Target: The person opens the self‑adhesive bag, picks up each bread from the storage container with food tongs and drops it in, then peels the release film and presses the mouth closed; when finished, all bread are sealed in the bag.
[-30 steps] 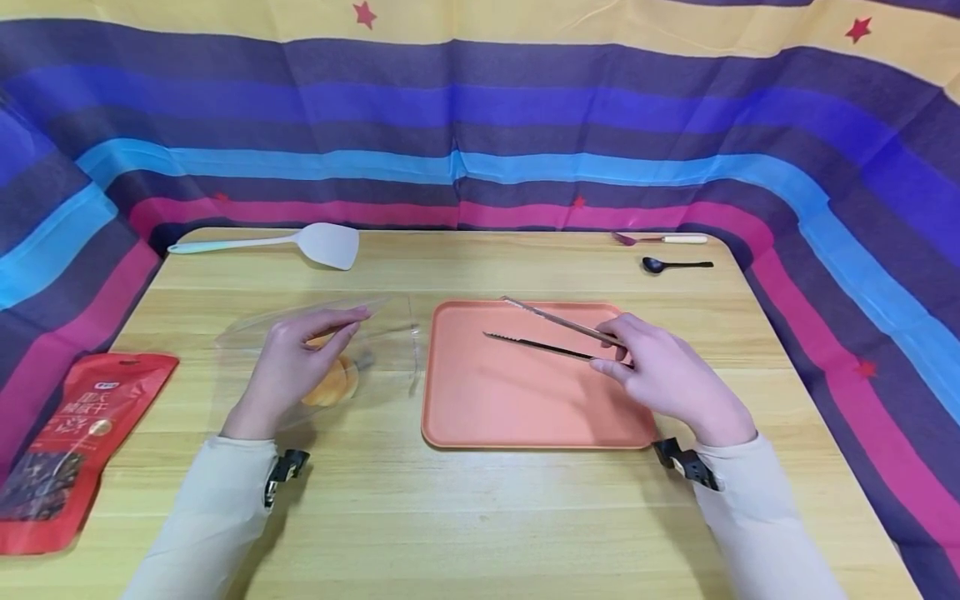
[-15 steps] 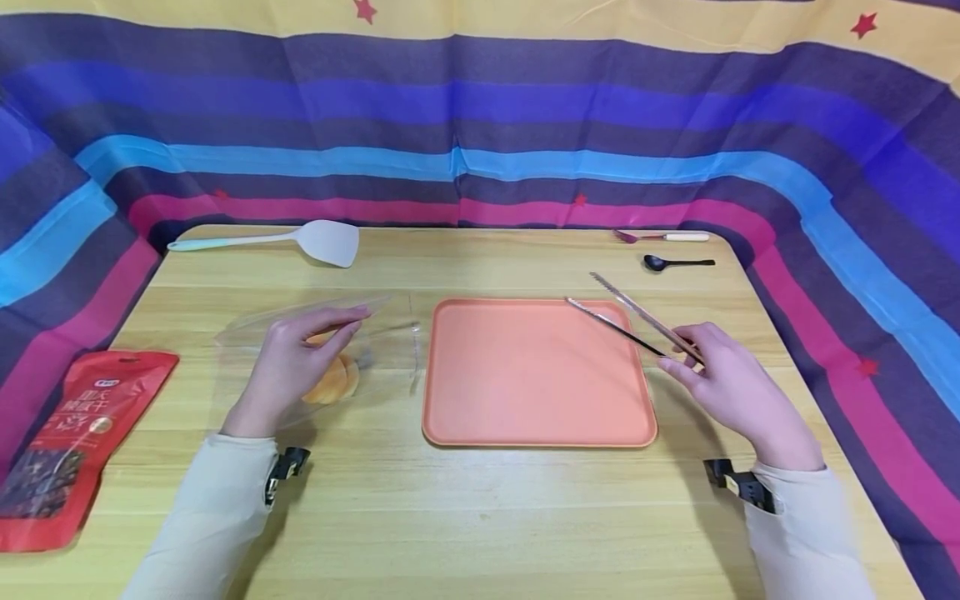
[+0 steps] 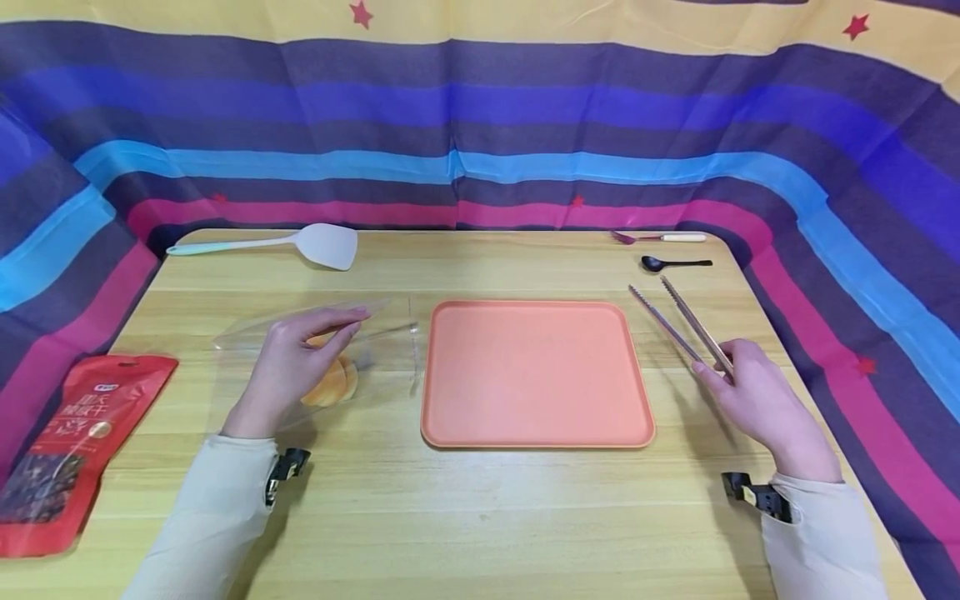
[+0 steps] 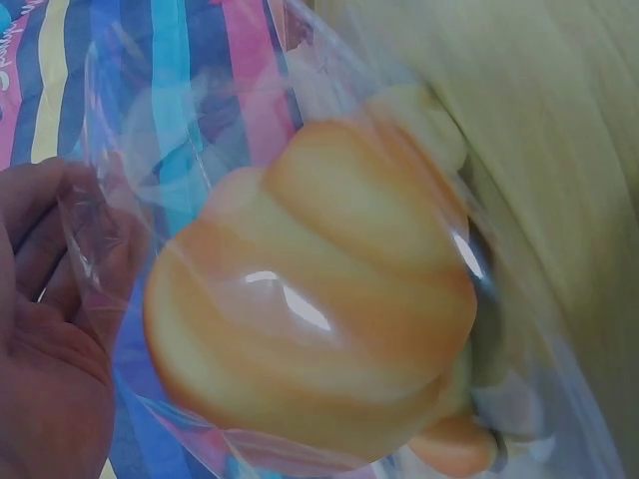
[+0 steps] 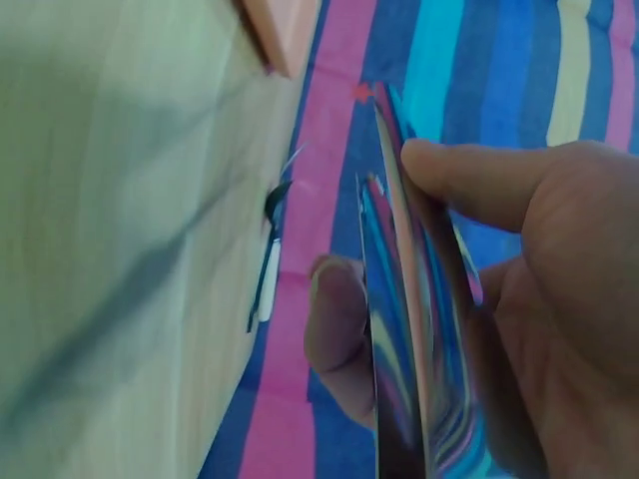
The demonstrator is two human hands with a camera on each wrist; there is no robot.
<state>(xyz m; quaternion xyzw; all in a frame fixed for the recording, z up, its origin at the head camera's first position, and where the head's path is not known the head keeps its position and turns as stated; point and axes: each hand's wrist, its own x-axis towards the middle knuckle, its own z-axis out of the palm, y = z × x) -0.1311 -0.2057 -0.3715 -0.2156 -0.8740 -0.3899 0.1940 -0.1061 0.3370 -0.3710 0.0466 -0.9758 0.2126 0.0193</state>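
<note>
My left hand point(image 3: 341, 329) grips the upper film of a clear plastic bag point(image 3: 386, 333) lying on the wooden table, left of the tray. A golden swirled bun point(image 3: 335, 383) sits inside the bag. In the left wrist view the bun point(image 4: 310, 299) fills the frame behind the film, with my palm point(image 4: 45, 329) at the left. My right hand point(image 3: 712, 367) holds metal tongs point(image 3: 675, 321) by their rear end, just right of the empty orange tray point(image 3: 532, 375), tips pointing away. In the right wrist view thumb and finger pinch the tongs point(image 5: 399, 329).
A white spatula point(image 3: 300, 242) lies at the back left. A black spoon point(image 3: 671, 264) and a pink fork point(image 3: 660, 238) lie at the back right. A red snack pouch point(image 3: 67, 442) overhangs the left edge. Striped cloth point(image 3: 480, 125) walls the table on three sides.
My right hand has carried the tongs from above the tray rightward, past its right edge. The left hand and the bag have stayed put.
</note>
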